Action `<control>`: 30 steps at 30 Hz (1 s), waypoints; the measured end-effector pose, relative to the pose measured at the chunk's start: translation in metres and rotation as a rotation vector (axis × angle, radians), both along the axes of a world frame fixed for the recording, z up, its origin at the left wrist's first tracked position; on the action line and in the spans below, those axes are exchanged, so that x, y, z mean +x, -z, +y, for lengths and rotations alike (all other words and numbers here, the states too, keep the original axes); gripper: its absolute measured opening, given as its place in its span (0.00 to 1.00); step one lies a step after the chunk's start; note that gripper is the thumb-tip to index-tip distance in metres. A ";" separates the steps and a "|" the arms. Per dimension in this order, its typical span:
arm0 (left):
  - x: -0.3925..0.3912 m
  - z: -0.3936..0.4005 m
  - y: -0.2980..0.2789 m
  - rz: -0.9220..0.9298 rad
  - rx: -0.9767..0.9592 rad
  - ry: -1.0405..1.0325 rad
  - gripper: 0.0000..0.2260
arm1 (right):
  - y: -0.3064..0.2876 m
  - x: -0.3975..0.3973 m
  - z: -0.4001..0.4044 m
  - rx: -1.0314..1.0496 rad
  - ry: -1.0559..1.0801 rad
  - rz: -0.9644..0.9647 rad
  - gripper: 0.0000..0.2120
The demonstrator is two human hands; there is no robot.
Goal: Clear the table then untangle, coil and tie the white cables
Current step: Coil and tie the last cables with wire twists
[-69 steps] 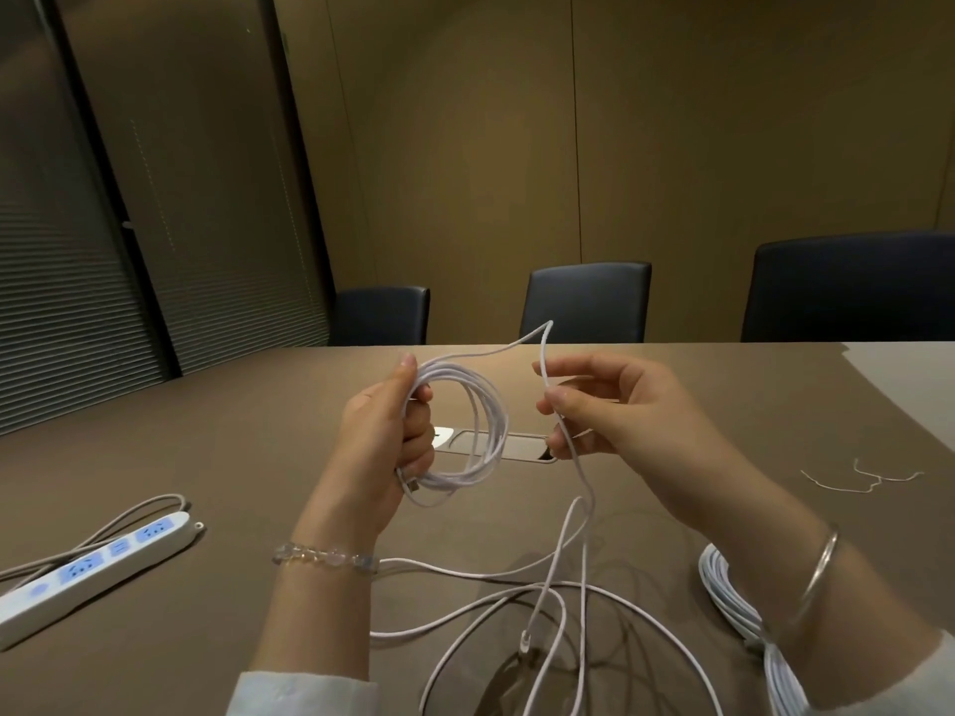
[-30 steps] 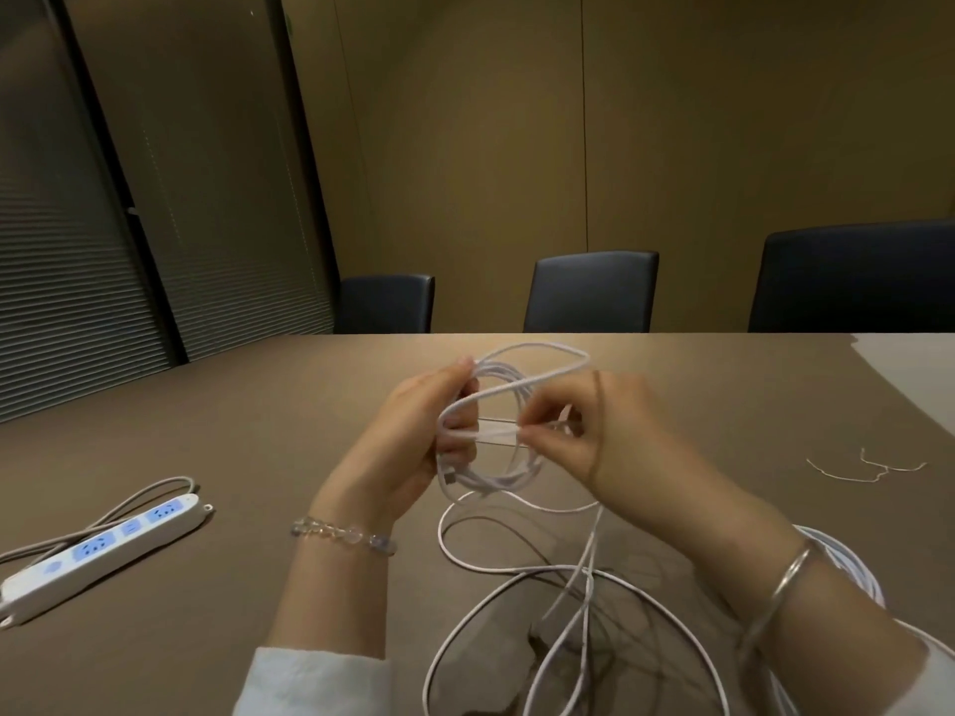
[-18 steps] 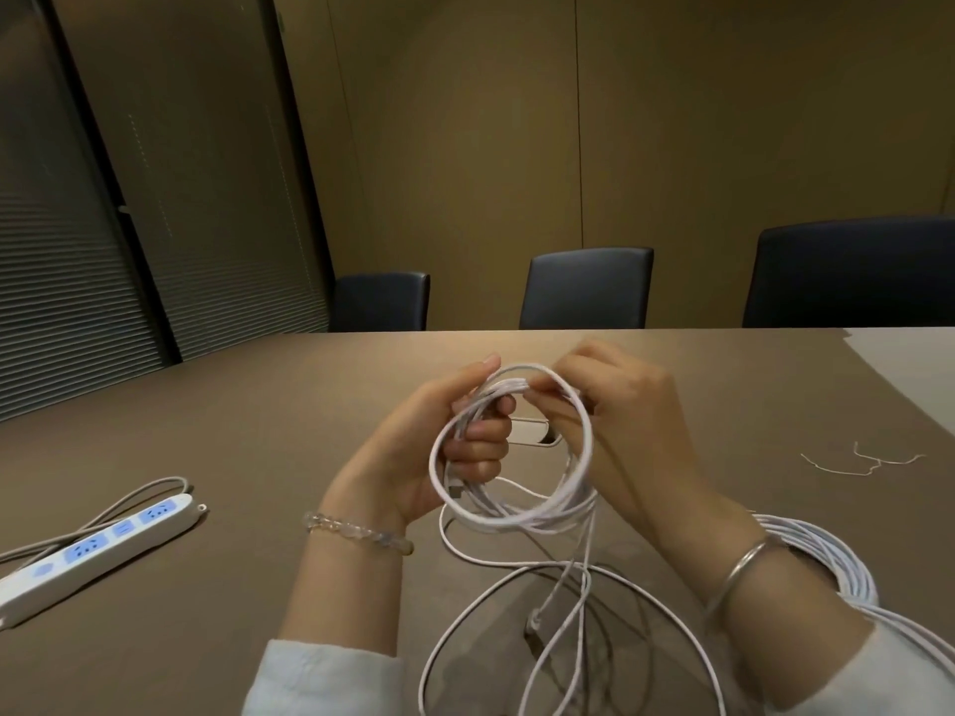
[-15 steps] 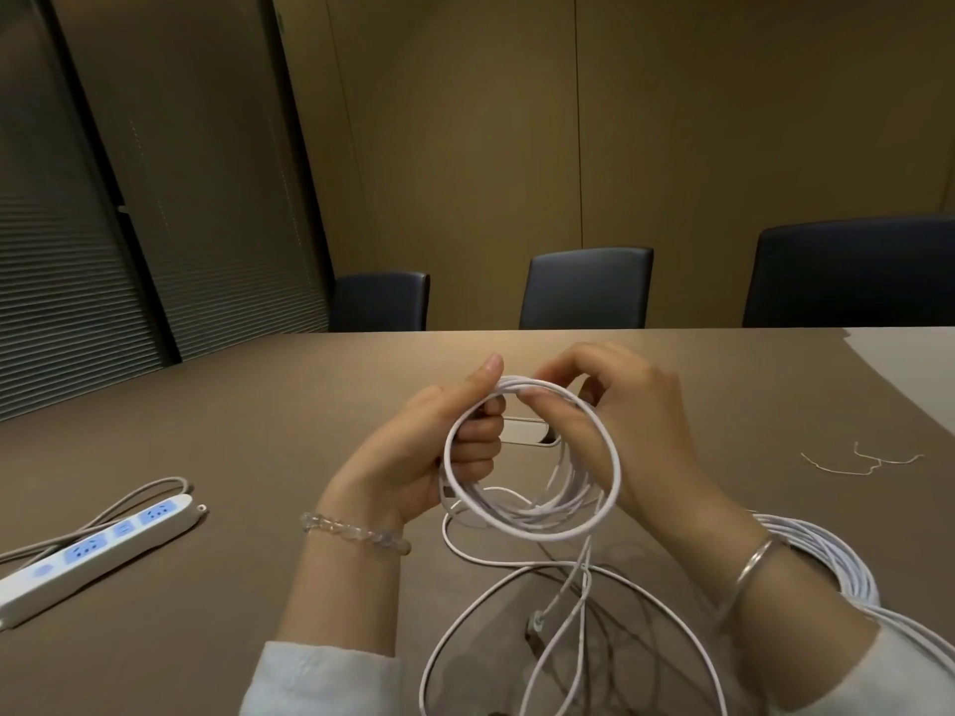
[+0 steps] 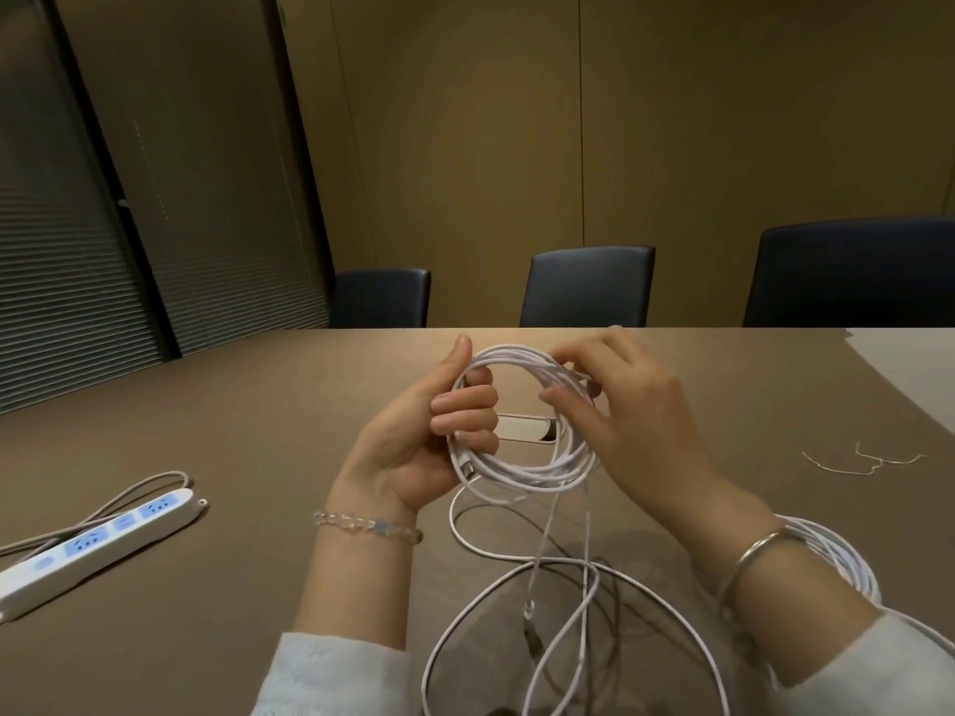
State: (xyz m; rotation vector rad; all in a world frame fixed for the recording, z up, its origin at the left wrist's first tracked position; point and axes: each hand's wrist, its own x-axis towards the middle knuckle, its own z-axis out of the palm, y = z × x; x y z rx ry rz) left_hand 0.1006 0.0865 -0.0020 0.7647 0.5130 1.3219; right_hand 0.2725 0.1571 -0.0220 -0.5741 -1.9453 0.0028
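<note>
A round coil of thin white cable hangs above the brown table. My left hand grips the coil's left side, fingers curled through the loop and thumb up. On the coil's upper right side my right hand pinches the strands. Loose white cable trails from the coil in wide loops onto the table below. A second coiled white cable lies behind my right wrist, partly hidden.
A white power strip with blue sockets and its grey cord lies at the left. Thin white ties lie at the right. A metal cable hatch shows through the coil. Dark chairs line the far edge.
Over two seconds my right hand has laid more turns onto the coil, which has grown. It has slid from the coil's top to its upper right side. The left grip is unchanged.
</note>
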 end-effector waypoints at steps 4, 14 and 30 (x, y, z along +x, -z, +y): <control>-0.006 0.000 -0.002 0.016 -0.044 0.015 0.16 | 0.002 0.004 0.006 -0.177 -0.028 -0.002 0.21; -0.036 -0.005 0.006 -0.036 -0.061 -0.359 0.14 | 0.014 0.019 0.031 -0.698 -0.325 -0.137 0.16; -0.054 -0.008 0.006 -0.190 0.071 -0.916 0.18 | 0.009 0.013 0.026 -0.435 -0.075 -0.263 0.09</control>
